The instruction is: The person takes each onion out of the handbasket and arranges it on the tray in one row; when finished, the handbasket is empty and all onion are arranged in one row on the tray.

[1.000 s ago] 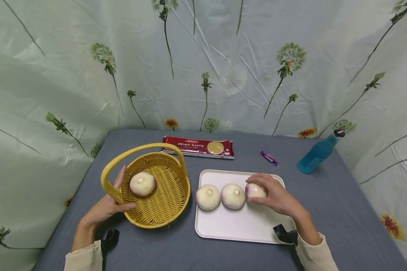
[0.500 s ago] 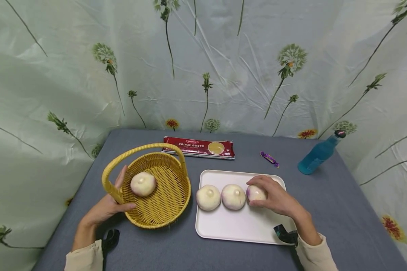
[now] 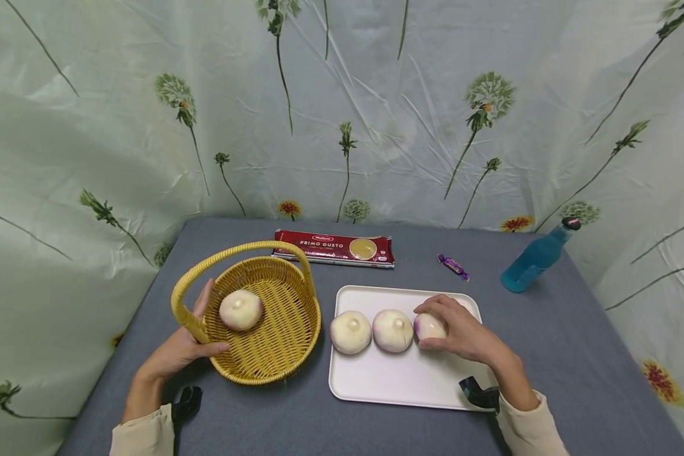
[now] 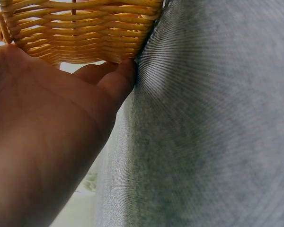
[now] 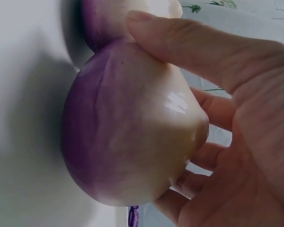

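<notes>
My left hand [image 3: 177,351] holds the left side of a yellow wicker basket [image 3: 287,345], with the thumb over the rim and the other fingers along the outer wall. In the left wrist view, fingertips touch the basket's weave [image 4: 85,28] low down, close to the table. One white-and-purple turnip [image 3: 240,310] lies inside the basket. On the white tray [image 3: 396,386] are three more turnips in a row. My right hand [image 3: 462,329] grips the rightmost turnip [image 3: 430,325], thumb and fingers around it. The middle turnip [image 3: 392,330] and left turnip [image 3: 350,332] sit beside it.
Behind the tray lies a red spaghetti packet [image 3: 336,247]. A purple wrapped candy [image 3: 453,266] is to its right. A blue bottle [image 3: 536,259] stands at the back right of the grey-covered table [image 3: 296,421]. A floral curtain [image 3: 376,126] hangs behind.
</notes>
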The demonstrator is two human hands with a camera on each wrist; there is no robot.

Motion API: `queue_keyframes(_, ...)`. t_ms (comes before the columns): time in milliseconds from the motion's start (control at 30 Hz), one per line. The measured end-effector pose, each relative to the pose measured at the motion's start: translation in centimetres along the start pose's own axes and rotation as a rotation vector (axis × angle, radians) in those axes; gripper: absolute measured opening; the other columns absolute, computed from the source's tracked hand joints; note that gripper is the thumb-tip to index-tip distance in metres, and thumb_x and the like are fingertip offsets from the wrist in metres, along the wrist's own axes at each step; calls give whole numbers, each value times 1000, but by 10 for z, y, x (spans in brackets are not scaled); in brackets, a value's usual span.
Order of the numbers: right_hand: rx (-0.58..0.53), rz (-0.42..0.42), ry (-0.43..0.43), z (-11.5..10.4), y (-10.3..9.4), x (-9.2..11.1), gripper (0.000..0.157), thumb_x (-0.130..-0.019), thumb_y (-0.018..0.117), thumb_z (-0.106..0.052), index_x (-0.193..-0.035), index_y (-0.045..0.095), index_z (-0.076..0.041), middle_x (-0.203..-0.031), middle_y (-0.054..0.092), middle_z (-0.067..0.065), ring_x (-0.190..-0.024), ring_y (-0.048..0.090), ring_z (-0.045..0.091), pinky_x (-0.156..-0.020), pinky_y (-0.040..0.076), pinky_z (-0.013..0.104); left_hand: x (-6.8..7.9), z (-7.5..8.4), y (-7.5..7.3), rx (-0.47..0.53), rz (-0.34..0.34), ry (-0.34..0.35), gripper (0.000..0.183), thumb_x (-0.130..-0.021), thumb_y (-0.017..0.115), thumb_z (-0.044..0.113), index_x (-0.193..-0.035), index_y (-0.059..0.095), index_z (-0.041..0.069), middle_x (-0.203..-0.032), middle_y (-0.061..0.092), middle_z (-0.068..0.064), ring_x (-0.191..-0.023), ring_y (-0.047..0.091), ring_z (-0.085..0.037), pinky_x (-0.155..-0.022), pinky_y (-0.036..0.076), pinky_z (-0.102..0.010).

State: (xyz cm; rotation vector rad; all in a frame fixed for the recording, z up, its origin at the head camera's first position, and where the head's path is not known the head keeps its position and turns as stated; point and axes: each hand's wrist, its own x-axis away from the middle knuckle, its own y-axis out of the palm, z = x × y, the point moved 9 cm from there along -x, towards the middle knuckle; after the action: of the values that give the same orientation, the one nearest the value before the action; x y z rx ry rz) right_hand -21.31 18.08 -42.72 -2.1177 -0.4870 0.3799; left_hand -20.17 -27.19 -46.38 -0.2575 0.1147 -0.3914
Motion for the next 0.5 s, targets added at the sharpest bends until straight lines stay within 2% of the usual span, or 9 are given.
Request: queue_keyframes(500,25,-25,-25,-1,3,0,53,-73,90,-28,-117,69,-7,-120,62,9,-114,57,32,-95,43,49,0,-1,-1,2,-1,4,122,-83,73,-10,-160,-12,34,-165,-26,-9,-149,-18,-23,-101,11,0)
